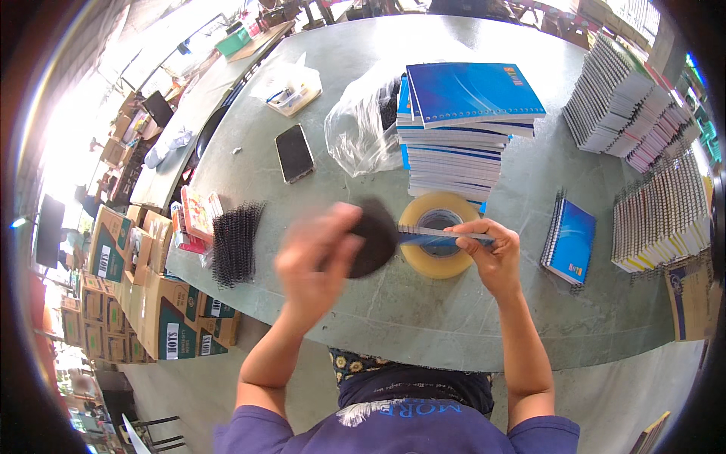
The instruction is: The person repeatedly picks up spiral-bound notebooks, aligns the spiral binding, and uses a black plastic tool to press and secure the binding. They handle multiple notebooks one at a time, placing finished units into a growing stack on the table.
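Observation:
My right hand (493, 253) pinches a thin notebook (435, 233), which I see nearly edge-on. Black coil binding shows at the notebook's left end, close to a dark round disc (376, 238) whose kind I cannot make out. Beside that disc, my left hand (314, 261) is smeared by motion, so whether it touches the disc or holds anything is unclear. Beneath the notebook a large roll of clear yellowish tape (439, 268) lies on the table. A stack of blue-covered notebooks (473, 91), with punched holes along the top one's edge, rises behind the roll.
One coil-bound blue notebook (573, 240) lies to the right. Tall stacks of bound notebooks (609, 98) fill the right side of the green table (363, 318). Black plastic coils (234, 242), a phone (295, 153), a clear bag (359, 125) and a tub (295, 94) occupy the left. Cartons (170, 318) stand beyond.

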`<action>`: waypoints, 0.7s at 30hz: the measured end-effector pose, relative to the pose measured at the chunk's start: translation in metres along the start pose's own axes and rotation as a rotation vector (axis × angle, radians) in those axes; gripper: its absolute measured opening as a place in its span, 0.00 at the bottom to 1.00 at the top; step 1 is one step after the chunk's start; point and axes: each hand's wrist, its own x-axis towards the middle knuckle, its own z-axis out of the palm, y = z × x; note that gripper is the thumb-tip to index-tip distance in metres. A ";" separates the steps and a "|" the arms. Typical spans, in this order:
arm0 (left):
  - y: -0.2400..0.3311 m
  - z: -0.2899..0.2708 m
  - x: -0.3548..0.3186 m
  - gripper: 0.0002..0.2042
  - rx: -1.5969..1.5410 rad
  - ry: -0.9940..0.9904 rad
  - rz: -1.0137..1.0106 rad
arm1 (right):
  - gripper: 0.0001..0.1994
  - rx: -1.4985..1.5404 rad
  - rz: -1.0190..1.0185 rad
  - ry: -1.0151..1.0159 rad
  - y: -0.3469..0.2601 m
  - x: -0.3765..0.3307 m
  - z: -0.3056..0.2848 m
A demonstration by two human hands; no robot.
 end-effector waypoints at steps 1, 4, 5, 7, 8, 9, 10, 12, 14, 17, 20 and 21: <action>0.001 0.011 -0.005 0.13 -0.041 -0.106 -0.039 | 0.06 -0.016 0.008 -0.010 -0.003 0.001 0.002; 0.010 0.018 -0.004 0.13 -0.019 -0.115 -0.009 | 0.05 -0.014 -0.013 -0.026 -0.006 -0.001 0.002; 0.014 0.008 0.007 0.14 0.027 0.052 0.037 | 0.05 -0.024 -0.009 -0.018 -0.004 -0.003 -0.001; 0.016 0.009 0.011 0.14 0.043 0.144 0.042 | 0.05 -0.030 -0.010 -0.021 -0.003 -0.003 -0.003; 0.014 0.016 0.006 0.14 0.013 0.083 0.008 | 0.06 -0.039 0.008 -0.014 -0.003 -0.002 -0.002; 0.013 0.023 0.002 0.13 -0.016 0.023 -0.026 | 0.06 -0.049 0.025 -0.007 -0.004 -0.001 0.000; 0.014 0.029 0.005 0.13 -0.059 -0.047 -0.053 | 0.06 -0.067 0.047 0.014 -0.003 -0.001 -0.002; 0.013 0.016 0.015 0.11 -0.061 0.006 0.009 | 0.07 0.015 0.018 -0.011 0.001 0.000 -0.004; 0.017 0.008 0.025 0.12 0.001 0.195 0.022 | 0.08 0.025 0.011 -0.010 0.004 -0.004 -0.004; 0.014 0.027 0.016 0.12 -0.048 -0.019 -0.008 | 0.08 0.047 0.023 0.022 -0.002 -0.004 0.000; 0.017 0.017 0.030 0.13 -0.137 0.190 -0.030 | 0.08 0.139 0.111 0.034 -0.001 -0.005 -0.001; 0.018 0.014 0.036 0.14 -0.144 0.315 -0.024 | 0.09 0.059 0.144 -0.005 0.005 -0.006 -0.009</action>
